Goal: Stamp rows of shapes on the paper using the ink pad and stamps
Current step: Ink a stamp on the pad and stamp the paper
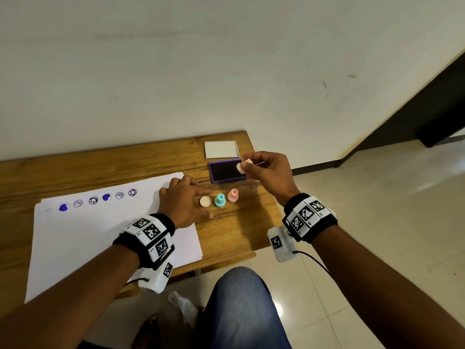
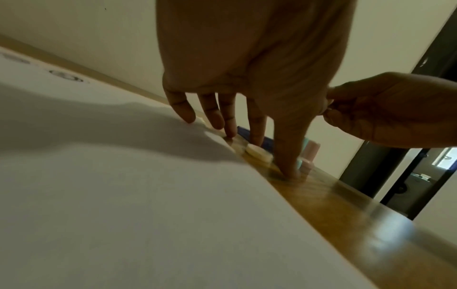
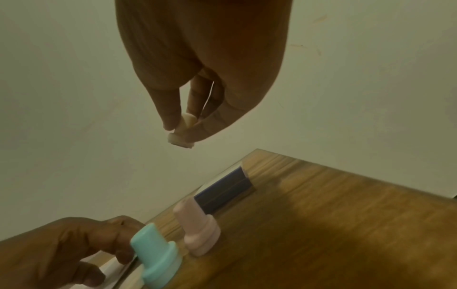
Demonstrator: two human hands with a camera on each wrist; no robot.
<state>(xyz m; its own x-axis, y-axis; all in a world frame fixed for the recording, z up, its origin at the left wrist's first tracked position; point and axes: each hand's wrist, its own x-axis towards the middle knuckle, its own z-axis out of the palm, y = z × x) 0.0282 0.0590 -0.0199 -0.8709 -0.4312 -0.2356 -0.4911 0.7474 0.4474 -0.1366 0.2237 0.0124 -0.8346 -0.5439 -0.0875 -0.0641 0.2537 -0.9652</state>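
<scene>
My right hand pinches a cream stamp by its stem and holds it in the air over the right end of the open purple ink pad; the same cream stamp hangs base-down from thumb and finger in the right wrist view. White paper lies on the wooden table with one row of stamped hearts and faces. My left hand rests flat with straight fingers on the paper's right edge. A cream cap, a teal stamp and a pink stamp stand beside it.
The ink pad's white lid lies behind the pad near the wall. The table's right edge is close to the stamps, with tiled floor beyond. My knee in blue jeans is below the table's front edge.
</scene>
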